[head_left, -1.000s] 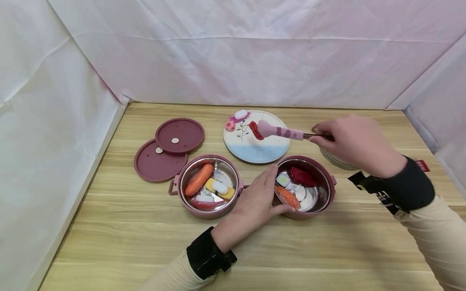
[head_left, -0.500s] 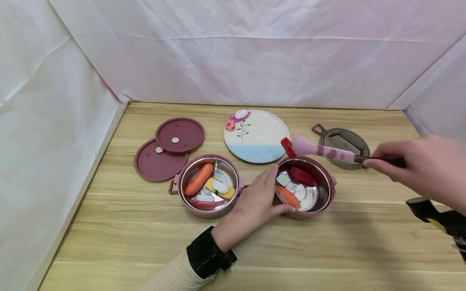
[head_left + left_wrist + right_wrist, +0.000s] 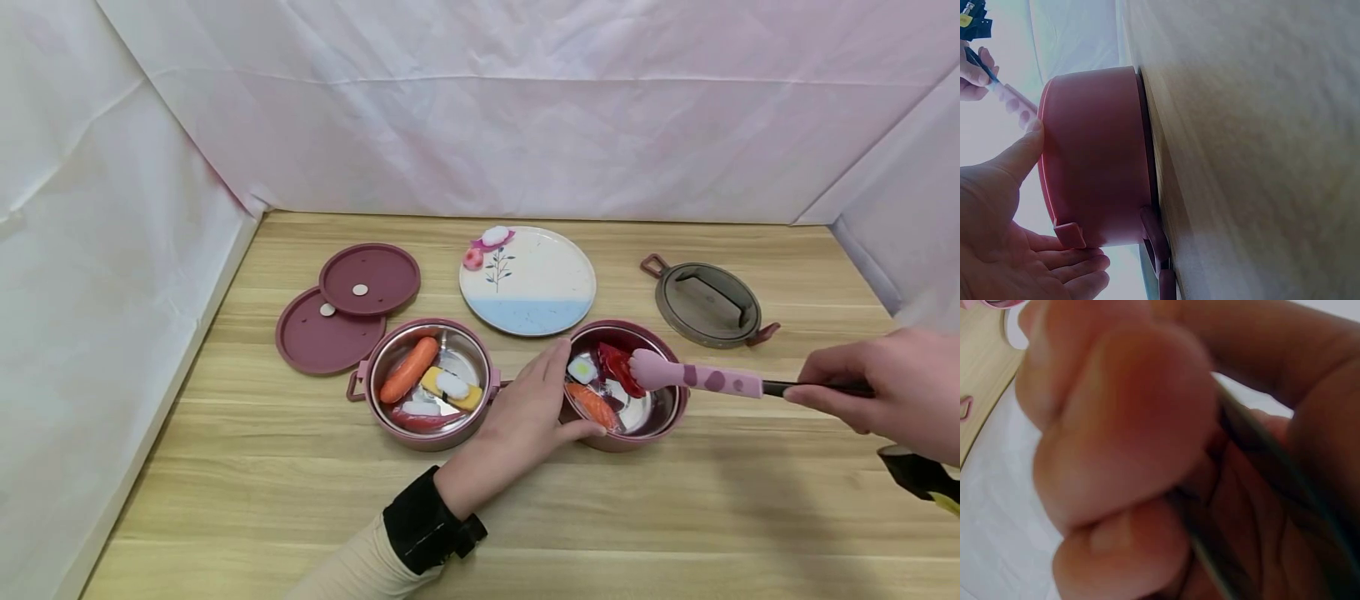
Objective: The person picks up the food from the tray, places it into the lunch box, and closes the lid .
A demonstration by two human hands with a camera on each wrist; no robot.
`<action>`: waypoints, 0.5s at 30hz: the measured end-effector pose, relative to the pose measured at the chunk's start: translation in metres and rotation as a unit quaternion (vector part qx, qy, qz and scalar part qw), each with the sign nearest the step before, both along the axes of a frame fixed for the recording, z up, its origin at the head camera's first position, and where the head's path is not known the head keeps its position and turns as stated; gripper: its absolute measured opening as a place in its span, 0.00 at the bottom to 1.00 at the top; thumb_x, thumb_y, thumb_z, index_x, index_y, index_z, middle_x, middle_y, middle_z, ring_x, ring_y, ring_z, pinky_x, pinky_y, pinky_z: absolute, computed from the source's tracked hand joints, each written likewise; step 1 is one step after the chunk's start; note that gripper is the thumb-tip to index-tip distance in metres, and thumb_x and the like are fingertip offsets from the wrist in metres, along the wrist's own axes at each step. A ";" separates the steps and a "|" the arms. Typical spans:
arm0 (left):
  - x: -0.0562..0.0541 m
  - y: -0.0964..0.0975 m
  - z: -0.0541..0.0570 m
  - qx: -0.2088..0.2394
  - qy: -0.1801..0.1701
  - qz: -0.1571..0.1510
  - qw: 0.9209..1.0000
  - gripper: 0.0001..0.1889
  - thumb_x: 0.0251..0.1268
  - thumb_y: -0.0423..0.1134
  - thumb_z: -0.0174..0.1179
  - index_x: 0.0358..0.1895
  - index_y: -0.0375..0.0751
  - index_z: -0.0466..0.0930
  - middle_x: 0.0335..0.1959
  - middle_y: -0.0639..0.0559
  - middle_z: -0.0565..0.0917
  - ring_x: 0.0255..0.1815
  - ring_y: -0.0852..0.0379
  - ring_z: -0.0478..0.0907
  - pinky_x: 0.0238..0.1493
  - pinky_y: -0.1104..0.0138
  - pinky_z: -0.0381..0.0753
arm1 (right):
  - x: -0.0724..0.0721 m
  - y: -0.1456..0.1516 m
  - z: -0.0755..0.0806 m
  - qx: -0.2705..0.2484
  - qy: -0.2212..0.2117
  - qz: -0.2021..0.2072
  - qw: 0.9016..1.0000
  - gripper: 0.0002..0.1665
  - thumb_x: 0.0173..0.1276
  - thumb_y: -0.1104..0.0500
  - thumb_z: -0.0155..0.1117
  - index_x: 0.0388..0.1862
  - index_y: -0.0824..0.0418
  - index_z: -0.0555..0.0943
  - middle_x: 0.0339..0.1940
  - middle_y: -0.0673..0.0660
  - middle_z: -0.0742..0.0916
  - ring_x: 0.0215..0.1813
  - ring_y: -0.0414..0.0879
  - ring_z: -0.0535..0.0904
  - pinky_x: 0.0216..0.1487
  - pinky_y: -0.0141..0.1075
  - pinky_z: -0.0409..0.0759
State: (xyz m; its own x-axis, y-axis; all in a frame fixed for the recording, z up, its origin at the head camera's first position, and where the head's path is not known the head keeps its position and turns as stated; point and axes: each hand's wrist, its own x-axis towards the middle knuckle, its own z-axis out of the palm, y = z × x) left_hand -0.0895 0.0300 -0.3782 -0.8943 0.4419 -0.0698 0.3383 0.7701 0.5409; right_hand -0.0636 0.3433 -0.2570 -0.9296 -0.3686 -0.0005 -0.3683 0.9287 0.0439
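Note:
My right hand (image 3: 885, 387) grips pink paw-tipped tongs (image 3: 716, 379) by their dark handles. The tongs' tips are inside the right pot (image 3: 615, 443), on a red food piece (image 3: 618, 367). Also in that pot lie a small white piece with a yellow-green centre (image 3: 582, 369) and an orange salmon-like piece (image 3: 594, 405). My left hand (image 3: 517, 417) rests against the pot's left side with fairly straight fingers. In the left wrist view its thumb touches the rim of the maroon pot (image 3: 1097, 156). The right wrist view shows curled fingers (image 3: 1129, 419) around the tong handles, close up.
A left pot (image 3: 431, 442) holds a sausage (image 3: 409, 369), a yellow piece with white on it (image 3: 452, 387) and a red-and-white piece. Behind are two maroon lids (image 3: 378, 292), a decorated plate (image 3: 536, 308) and a dark lid with handles (image 3: 701, 304). White cloth walls surround the table.
My right hand has moved right and towards me, carrying the red piece in the tongs from over the plate down into the right pot. My left hand has stayed in place.

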 end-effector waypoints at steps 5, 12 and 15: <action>0.000 0.000 0.001 -0.001 -0.005 0.001 1.000 0.55 0.57 0.64 0.67 0.81 0.44 0.47 0.80 0.49 0.58 0.80 0.55 0.57 0.75 0.58 0.68 | -0.004 0.001 -0.003 0.026 -0.041 -0.020 0.999 0.17 0.64 0.47 0.70 0.20 0.35 0.73 0.10 0.36 0.65 0.15 0.29 0.55 0.21 0.27 0.50; 0.000 0.000 0.001 -0.004 -0.006 0.002 1.000 0.55 0.56 0.64 0.67 0.81 0.45 0.47 0.81 0.50 0.58 0.80 0.56 0.57 0.75 0.58 0.68 | -0.009 0.006 -0.010 0.029 -0.059 -0.034 0.997 0.16 0.66 0.46 0.69 0.21 0.34 0.74 0.10 0.36 0.67 0.15 0.30 0.57 0.20 0.27 0.52; -0.001 0.000 0.001 -0.004 -0.006 0.002 1.000 0.56 0.55 0.64 0.67 0.81 0.45 0.47 0.81 0.50 0.58 0.80 0.56 0.57 0.75 0.58 0.68 | -0.011 0.007 -0.011 0.028 -0.066 -0.038 0.997 0.16 0.66 0.46 0.69 0.21 0.35 0.75 0.10 0.37 0.67 0.15 0.30 0.57 0.20 0.27 0.52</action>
